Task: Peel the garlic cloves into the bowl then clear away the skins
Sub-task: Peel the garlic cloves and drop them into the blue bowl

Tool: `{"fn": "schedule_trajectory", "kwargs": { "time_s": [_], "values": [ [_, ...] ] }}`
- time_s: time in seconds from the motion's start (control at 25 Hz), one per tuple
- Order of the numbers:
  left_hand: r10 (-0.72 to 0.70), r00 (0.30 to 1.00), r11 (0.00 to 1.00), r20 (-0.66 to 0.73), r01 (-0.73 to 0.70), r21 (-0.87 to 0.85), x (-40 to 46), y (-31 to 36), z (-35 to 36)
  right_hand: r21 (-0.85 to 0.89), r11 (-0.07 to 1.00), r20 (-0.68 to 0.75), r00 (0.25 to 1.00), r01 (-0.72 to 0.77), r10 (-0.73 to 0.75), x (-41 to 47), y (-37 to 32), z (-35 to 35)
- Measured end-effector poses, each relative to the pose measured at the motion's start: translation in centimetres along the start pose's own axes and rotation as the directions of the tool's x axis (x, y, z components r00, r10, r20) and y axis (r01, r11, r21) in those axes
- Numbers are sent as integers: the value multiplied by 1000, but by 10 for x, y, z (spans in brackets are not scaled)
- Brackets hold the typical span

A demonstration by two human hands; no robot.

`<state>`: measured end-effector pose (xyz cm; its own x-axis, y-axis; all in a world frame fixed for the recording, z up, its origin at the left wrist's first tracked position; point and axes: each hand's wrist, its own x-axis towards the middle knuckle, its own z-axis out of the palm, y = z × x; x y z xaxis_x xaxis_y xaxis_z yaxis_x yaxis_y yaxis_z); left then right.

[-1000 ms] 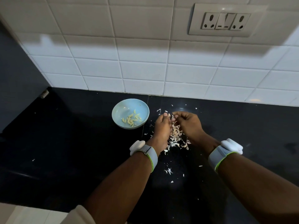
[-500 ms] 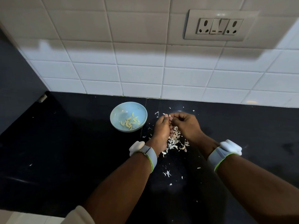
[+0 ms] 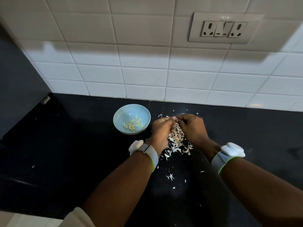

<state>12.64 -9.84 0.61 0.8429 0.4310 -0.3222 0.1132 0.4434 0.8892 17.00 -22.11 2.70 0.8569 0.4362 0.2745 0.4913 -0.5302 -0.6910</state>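
Meeting fingertip to fingertip, the left hand point(image 3: 161, 128) and right hand point(image 3: 191, 126) both curl in, apparently pinching one small clove between them; it is too hidden to confirm. They work right above the skins point(image 3: 177, 141) so the peelings probably drop onto one heap on the counter point(image 3: 65, 153). The bowl point(image 3: 122, 114) of peeled cloves point(image 3: 133, 124) sits just beside the left hand, likely kept within easy reach.
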Motion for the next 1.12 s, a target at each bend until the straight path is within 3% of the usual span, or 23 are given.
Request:
{"fn": "schedule_trajectory", "kwargs": {
  "time_s": [0.16, 0.36, 0.48, 0.6, 0.72, 0.92, 1.12],
  "values": [
    [-160, 987, 974, -18, 155, -165, 0, 8, 11, -23, 999, -57, 997, 48, -49, -2, -2, -1],
    [-222, 974, 948, -34, 208, -239, -2, 13, 19, 52, 997, -71, 996, 50, -46, -4, -4, 2],
    [-195, 981, 971, -17, 191, -141, -2, 9, 18, 240, 970, -21, 999, -39, 45, -7, -2, 1],
    [-165, 986, 986, 13, 165, 10, -2, 2, 10, 504, 844, 31, 980, -184, 195, -8, -1, -1],
    [-193, 981, 973, 34, 187, 138, -7, -3, 6, 618, 740, 78, 957, -266, 279, -6, -2, -1],
    [-79, 997, 955, -18, 81, 285, -6, -1, 6, 557, 779, 68, 951, -288, 303, -5, 0, -4],
    [3, 998, 981, 59, -14, 194, -4, 4, 6, 393, 882, 27, 962, -261, 273, -7, 7, -7]
  ]
}}
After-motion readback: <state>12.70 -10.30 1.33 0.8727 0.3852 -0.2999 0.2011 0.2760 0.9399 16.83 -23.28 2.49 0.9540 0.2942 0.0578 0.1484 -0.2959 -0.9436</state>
